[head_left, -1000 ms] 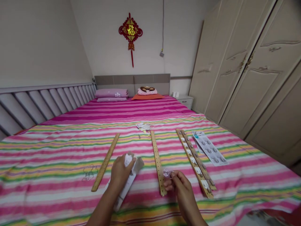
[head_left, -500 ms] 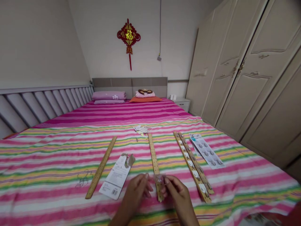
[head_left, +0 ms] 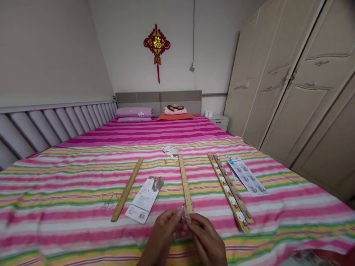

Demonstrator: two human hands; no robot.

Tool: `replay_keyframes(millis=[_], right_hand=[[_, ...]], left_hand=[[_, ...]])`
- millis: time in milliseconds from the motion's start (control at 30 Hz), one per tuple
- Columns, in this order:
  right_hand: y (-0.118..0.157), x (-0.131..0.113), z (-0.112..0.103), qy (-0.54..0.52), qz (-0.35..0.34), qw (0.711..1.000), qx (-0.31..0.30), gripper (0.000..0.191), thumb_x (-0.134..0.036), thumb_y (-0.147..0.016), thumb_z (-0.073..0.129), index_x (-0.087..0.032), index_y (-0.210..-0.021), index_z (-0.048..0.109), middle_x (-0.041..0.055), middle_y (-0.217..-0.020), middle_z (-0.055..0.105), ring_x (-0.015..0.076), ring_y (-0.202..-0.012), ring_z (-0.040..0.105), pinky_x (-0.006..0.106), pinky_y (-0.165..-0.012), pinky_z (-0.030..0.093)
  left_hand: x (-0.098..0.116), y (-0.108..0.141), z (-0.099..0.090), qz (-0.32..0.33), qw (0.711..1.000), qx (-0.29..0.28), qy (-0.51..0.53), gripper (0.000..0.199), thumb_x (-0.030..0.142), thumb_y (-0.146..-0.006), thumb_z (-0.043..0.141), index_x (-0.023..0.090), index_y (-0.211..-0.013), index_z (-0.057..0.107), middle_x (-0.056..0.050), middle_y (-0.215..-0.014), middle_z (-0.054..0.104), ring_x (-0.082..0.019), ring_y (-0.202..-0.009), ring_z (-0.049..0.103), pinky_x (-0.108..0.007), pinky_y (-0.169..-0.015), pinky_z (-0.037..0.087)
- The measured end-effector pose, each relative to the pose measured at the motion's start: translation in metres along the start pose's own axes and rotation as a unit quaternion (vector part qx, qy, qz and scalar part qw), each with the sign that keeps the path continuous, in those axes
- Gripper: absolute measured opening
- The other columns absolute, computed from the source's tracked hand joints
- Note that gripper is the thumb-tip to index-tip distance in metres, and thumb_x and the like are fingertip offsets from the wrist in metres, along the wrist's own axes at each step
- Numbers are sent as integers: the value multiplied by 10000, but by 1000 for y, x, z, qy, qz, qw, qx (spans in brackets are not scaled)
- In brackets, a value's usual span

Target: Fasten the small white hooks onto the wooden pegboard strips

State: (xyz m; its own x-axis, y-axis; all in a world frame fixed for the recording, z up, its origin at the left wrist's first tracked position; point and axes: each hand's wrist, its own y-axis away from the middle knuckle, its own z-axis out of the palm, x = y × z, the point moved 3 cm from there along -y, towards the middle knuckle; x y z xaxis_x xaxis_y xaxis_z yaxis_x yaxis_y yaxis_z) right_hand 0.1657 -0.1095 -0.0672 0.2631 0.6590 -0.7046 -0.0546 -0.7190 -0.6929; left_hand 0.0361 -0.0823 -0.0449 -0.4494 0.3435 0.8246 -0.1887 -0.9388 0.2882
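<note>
Close together at the bottom centre, my left hand [head_left: 163, 229] and my right hand [head_left: 206, 234] both pinch a small clear plastic piece [head_left: 183, 212]. It looks like a transparent adhesive hook, but fingers cover part of it. Just beyond it lies a perforated wooden strip [head_left: 186, 184], its near end hidden by my hands. To the right, two more wooden strips sit side by side: one strip [head_left: 227, 190] carries a row of hooks with white pads, and the other strip [head_left: 232, 186] bears metal-looking hooks.
A bare wooden strip [head_left: 127, 189] and an opened white card package [head_left: 144, 201] lie on the left of the striped bedspread [head_left: 83, 236], near thin tangled wire [head_left: 109, 201]. A hook card [head_left: 246, 175] lies far right. Paper scraps [head_left: 170, 150] sit beyond the middle strip.
My hands have drawn together, and my left fingers have closed on the clear piece that my right hand held. The piece has tilted upright. The whole view has shifted slightly.
</note>
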Motion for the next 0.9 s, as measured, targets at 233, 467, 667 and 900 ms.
replay_keyframes(millis=[233,467,667,900], right_hand=[[-2,0,-2,-110,140,983,36,242,-255,-814,564,-245,-1037,659,112,-1038,649,232,-892,631,314,-739,535],[-10,-1,2,-229,308,923,22,229,-344,-697,699,-189,-865,678,72,-830,696,217,-779,632,277,-687,509],[-28,-3,-13,-232,346,909,13,185,-362,-752,642,-178,-767,654,10,-642,636,158,-622,570,244,-594,449],[-34,2,-11,-221,340,912,-63,224,-367,-765,633,-151,-710,607,-24,-527,554,99,-485,480,203,-472,345]], left_hand=[[0,8,2,25,999,32,16,242,307,-582,774,138,-666,622,-13,-630,650,-127,-627,613,-231,-611,471],[-19,10,13,38,994,14,104,226,308,-626,749,133,-702,627,-77,-742,689,-190,-735,651,-289,-694,481],[-26,9,3,22,998,57,-4,225,264,-520,780,150,-669,657,-39,-689,686,-141,-664,596,-221,-596,416],[-3,11,1,117,984,45,-127,221,346,-634,691,165,-761,677,-27,-714,677,-160,-695,586,-251,-662,430]])
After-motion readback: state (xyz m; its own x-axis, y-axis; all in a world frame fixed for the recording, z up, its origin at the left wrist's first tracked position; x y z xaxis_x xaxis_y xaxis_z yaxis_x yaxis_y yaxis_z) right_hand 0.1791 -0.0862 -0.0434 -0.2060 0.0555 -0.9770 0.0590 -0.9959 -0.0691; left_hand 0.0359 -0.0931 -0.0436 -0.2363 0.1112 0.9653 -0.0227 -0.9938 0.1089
